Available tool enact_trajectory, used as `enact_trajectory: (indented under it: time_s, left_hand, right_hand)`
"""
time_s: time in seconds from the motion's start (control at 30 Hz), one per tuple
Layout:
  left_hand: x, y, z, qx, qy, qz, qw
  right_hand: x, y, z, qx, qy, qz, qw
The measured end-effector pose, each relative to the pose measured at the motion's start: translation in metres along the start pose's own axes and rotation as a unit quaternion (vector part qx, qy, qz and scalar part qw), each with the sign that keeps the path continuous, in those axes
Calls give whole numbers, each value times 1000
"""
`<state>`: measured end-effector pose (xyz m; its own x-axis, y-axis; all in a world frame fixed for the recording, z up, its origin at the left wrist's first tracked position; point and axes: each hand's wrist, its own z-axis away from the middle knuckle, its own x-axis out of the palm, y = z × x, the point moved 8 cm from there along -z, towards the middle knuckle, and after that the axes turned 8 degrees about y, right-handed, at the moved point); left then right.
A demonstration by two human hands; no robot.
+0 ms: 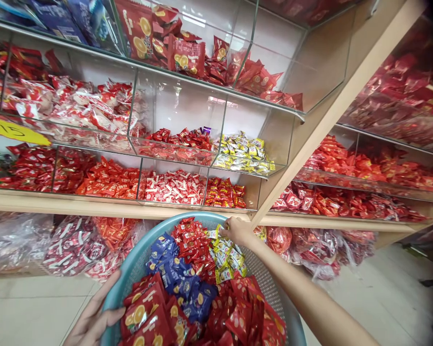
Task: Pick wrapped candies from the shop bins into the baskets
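A blue-green plastic basket sits low in front of me, heaped with wrapped sweets. My left hand grips its left rim, thumb over the edge. At the far right rim, my right hand has its fingers curled together at a yellow-and-white wrapped candy. Under that hand lie more yellow-and-white candies. Beside them are small red packets, and blue packets fill the middle. Larger red packs with orange slices lie at the near left, and dark red packs at the near right.
Glass-partitioned shelves hold red, white and yellow sweets. A wooden ledge and slanting post stand just beyond the basket. Clear bags of sweets rest below on the tiled floor. A yellow price tag hangs left.
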<state>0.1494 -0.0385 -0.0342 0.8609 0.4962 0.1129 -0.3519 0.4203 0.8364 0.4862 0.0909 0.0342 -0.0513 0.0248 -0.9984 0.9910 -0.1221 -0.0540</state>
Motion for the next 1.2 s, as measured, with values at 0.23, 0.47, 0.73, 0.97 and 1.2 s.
enact_trajectory:
  time_s: [0.23,0.47,0.73,0.97,1.2]
  left_hand:
    - [2,3,3,-12,7,15,1000]
    - [0,2,3,-13,11,10,1000]
    - [2,-1,4,-29,3,17,999]
    - [3,0,4,-27,0,18,999]
    - [1,-4,-1,-24,-2,23,999]
  right_hand:
    - [-3,9,21,-6,-47,-111,993]
    - [16,-12,45,8,-91,-88,992]
    - [28,-23,36,10,-75,-35,997]
    - [38,-25,34,4,-62,-23,998]
    - [13,-17,23,-36,-26,-31,999]
